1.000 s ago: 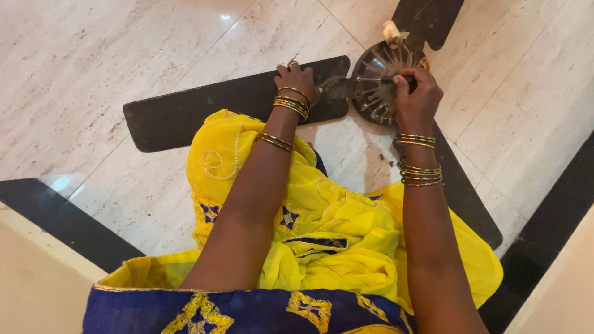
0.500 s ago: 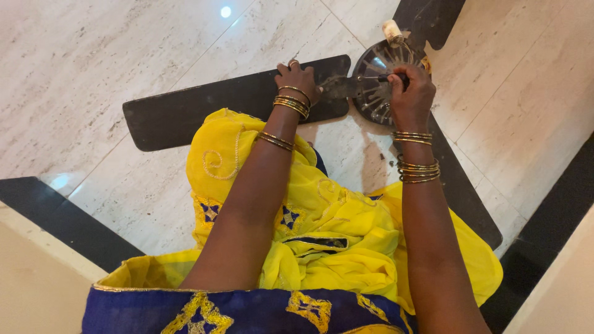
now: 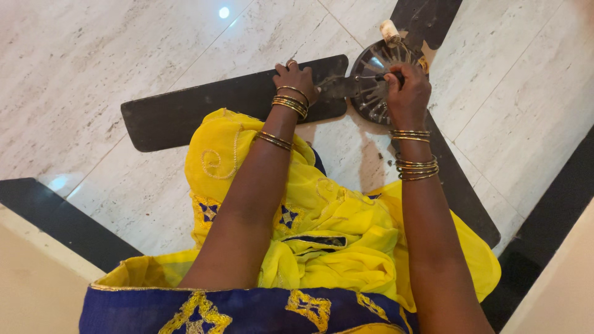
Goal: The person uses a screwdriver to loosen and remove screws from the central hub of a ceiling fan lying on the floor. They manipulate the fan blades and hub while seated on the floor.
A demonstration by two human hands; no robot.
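Note:
A dark ceiling fan lies on the pale marble floor. Its round metal hub (image 3: 371,74) sits at the top centre, with three dark blades spreading out. My left hand (image 3: 296,79) presses flat on the inner end of the left blade (image 3: 210,108), fingers apart, close to the hub bracket. My right hand (image 3: 405,93) is closed in a fist over the hub, gripping a thin dark tool whose tip is hidden by the fingers. Gold bangles ring both wrists.
A second blade (image 3: 461,192) runs down to the right under my right forearm, a third (image 3: 427,18) points up. A pale stub (image 3: 390,29) sticks out of the hub top. Yellow cloth (image 3: 322,229) covers my lap. Black floor borders (image 3: 49,222) lie at both sides.
My right hand has shifted slightly on the hub. My left hand has stayed on the blade. The view has drifted a little.

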